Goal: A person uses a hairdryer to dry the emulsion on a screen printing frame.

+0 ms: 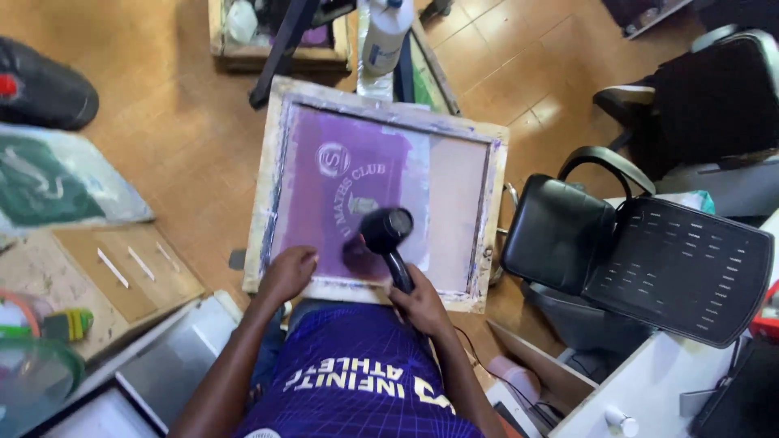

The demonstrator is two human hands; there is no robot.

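Observation:
A wooden screen-printing frame (258, 186) with a purple-coated mesh lies flat in front of me, a round emblem and curved lettering showing pale on it. My left hand (288, 274) grips the frame's near edge, fingers resting on the mesh. My right hand (422, 304) holds the handle of a black hair dryer (388, 231), whose nozzle hangs just over the lower middle of the mesh, beside the lettering. The right part of the mesh looks paler and pinkish.
A black office chair (649, 251) stands close on the right, another chair (714, 97) behind it. A white bottle (385, 36) and a wooden crate (243, 53) sit beyond the frame. Left: a printed green-and-white sheet (57, 178), a board with white strips (122, 268), a black object (40, 89).

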